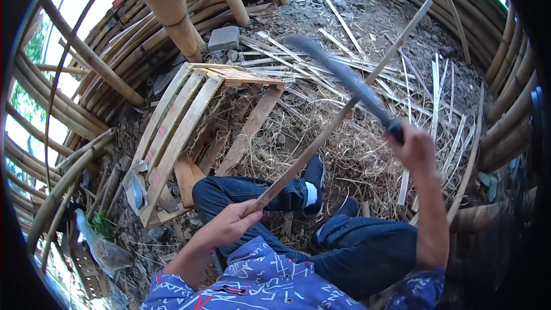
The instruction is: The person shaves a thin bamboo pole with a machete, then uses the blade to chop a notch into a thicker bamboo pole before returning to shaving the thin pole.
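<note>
A long bamboo strip (307,152) runs slantwise up from my lap toward the upper right. Its near end sits in my left hand (232,222), fingers wrapped round it above my thigh. My right hand (414,148) is closed on the black handle of a machete (350,80), slightly blurred. The dark, curved blade points up and left and crosses the strip around its middle in this view. Below both lies a litter of thin bamboo shavings (275,143) around my shoes.
A wooden slatted crate (178,132) lies tipped over at the left. Split bamboo strips (433,100) are scattered over the soil ahead and right. A grey block (224,38) rests near a thick bamboo post (166,6). Stacked bamboo poles (508,103) enclose the spot.
</note>
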The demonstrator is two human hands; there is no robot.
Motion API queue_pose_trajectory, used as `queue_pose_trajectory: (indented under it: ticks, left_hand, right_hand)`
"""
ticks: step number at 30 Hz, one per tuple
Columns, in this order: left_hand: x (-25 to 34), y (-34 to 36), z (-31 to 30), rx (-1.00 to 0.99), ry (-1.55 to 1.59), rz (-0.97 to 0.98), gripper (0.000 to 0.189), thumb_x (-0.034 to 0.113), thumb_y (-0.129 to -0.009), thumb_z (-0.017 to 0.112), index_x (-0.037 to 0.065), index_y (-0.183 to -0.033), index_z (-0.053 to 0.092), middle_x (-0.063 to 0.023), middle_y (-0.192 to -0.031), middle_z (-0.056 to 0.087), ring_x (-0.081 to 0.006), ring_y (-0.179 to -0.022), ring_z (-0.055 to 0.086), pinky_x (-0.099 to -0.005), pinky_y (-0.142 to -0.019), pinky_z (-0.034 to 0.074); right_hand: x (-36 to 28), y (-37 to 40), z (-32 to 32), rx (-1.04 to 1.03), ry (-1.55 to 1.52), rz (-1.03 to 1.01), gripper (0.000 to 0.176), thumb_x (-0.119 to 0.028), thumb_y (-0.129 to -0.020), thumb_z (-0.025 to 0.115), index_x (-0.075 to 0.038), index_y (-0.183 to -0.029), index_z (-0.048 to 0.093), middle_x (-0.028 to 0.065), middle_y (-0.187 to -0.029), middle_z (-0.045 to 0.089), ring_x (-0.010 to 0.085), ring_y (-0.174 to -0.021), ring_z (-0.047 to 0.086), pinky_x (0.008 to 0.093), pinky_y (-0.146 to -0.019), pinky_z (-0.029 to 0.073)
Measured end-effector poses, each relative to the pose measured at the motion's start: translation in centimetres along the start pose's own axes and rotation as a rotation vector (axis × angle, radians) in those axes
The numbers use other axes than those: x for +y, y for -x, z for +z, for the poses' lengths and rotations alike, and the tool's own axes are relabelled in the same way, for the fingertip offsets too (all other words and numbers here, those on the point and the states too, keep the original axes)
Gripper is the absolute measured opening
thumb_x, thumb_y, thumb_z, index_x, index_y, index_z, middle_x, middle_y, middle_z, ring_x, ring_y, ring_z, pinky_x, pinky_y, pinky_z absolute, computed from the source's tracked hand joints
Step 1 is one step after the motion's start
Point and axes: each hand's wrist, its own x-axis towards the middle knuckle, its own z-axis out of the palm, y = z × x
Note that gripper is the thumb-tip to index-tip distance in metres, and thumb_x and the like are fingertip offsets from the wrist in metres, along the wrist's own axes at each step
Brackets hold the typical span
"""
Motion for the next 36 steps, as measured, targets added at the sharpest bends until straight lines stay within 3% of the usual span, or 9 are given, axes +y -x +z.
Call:
queue_pose_trajectory:
  ticks: [2, 5, 12, 15, 19, 23, 26, 34, 36]
  left_hand:
    - [-1.1, 0.4, 0.3, -0.041, -0.015, -0.022, 0.016, 0.016, -0.099, 0.052, 0.002, -0.105, 0.055, 0.0048, -0.076, 0.045, -0.0058, -0.070, 0.040, -0.0243, -0.062, 0.037]
    - [-2.1, 0.0, 0.9, -0.096, -0.009, -0.033, 0.016, 0.016, -0.099, 0.053, 0.002, -0.105, 0.055, 0.0053, -0.077, 0.045, -0.0057, -0.070, 0.040, -0.0243, -0.062, 0.037]
    - [-0.7, -3.5, 3.2, -0.148, 0.143, -0.070, 0.019, 0.019, -0.100, 0.050, 0.003, -0.108, 0.054, 0.0050, -0.077, 0.046, -0.0054, -0.068, 0.040, -0.0224, -0.059, 0.035]
    - [0.0, -4.1, 3.8, -0.043, 0.126, 0.010, 0.016, 0.018, -0.100, 0.050, 0.003, -0.104, 0.055, 0.0049, -0.075, 0.046, -0.0055, -0.067, 0.041, -0.0231, -0.058, 0.035]
    - [0.7, -3.3, 3.9, 0.089, 0.028, 0.136, 0.011, 0.017, -0.101, 0.050, 0.006, -0.096, 0.051, 0.0054, -0.069, 0.043, -0.0037, -0.058, 0.038, -0.0216, -0.050, 0.033]
    - [1.2, -1.3, 2.9, 0.154, -0.136, 0.112, 0.012, 0.014, -0.100, 0.048, 0.004, -0.095, 0.053, 0.0040, -0.067, 0.044, -0.0042, -0.060, 0.039, -0.0227, -0.053, 0.034]
    - [0.9, -1.0, 2.6, 0.131, -0.258, 0.113, 0.015, 0.016, -0.099, 0.051, 0.001, -0.097, 0.053, -0.0015, -0.064, 0.046, -0.0096, -0.061, 0.041, -0.0298, -0.055, 0.038]
    - [0.2, -0.4, 2.1, 0.115, -0.248, 0.106, 0.015, 0.016, -0.098, 0.051, 0.001, -0.098, 0.052, -0.0051, -0.063, 0.044, -0.0116, -0.060, 0.040, -0.0313, -0.055, 0.038]
    - [-0.5, 0.4, 1.3, 0.135, -0.262, 0.102, 0.015, 0.016, -0.098, 0.051, 0.001, -0.098, 0.052, -0.0056, -0.063, 0.044, -0.0117, -0.060, 0.041, -0.0315, -0.055, 0.038]
  right_hand:
    - [3.0, -0.5, -0.7, -0.135, -0.161, 0.346, 0.043, -0.046, -0.093, 0.061, -0.003, -0.087, 0.061, 0.0116, -0.062, 0.063, 0.0236, -0.054, 0.063, 0.0376, -0.052, 0.052]
    - [5.2, 2.0, -0.5, -0.058, -0.077, 0.376, 0.047, -0.047, -0.093, 0.060, -0.001, -0.084, 0.061, 0.0145, -0.063, 0.064, 0.0297, -0.057, 0.066, 0.0407, -0.054, 0.052]
    - [-1.2, 3.4, -0.8, -0.185, -0.228, 0.051, 0.047, -0.053, -0.086, 0.066, -0.006, -0.082, 0.063, 0.0113, -0.061, 0.064, 0.0260, -0.054, 0.065, 0.0392, -0.052, 0.051]
    - [-3.7, 3.1, -0.4, -0.167, -0.210, -0.240, 0.054, -0.060, -0.084, 0.064, -0.007, -0.077, 0.060, 0.0105, -0.059, 0.063, 0.0274, -0.051, 0.064, 0.0389, -0.049, 0.050]
    - [-5.2, 2.3, -0.1, -0.121, -0.177, -0.317, 0.055, -0.062, -0.082, 0.064, -0.008, -0.076, 0.060, 0.0092, -0.058, 0.062, 0.0276, -0.049, 0.064, 0.0385, -0.047, 0.050]
    - [-2.0, 1.5, 0.1, -0.059, -0.255, -0.116, 0.049, -0.057, -0.080, 0.070, -0.009, -0.081, 0.063, 0.0083, -0.060, 0.064, 0.0270, -0.054, 0.066, 0.0386, -0.049, 0.051]
    - [-0.4, 2.4, 0.0, -0.056, -0.133, -0.129, 0.048, -0.057, -0.080, 0.070, -0.009, -0.083, 0.063, 0.0079, -0.061, 0.064, 0.0269, -0.054, 0.066, 0.0383, -0.050, 0.052]
    - [0.8, 2.7, 0.0, 0.017, -0.106, -0.188, 0.042, -0.050, -0.081, 0.073, -0.009, -0.085, 0.064, 0.0085, -0.064, 0.066, 0.0247, -0.053, 0.065, 0.0383, -0.050, 0.051]
    - [2.6, 2.2, 0.1, 0.049, -0.180, 0.031, 0.036, -0.042, -0.085, 0.073, -0.007, -0.083, 0.065, 0.0098, -0.061, 0.064, 0.0221, -0.049, 0.062, 0.0342, -0.048, 0.049]
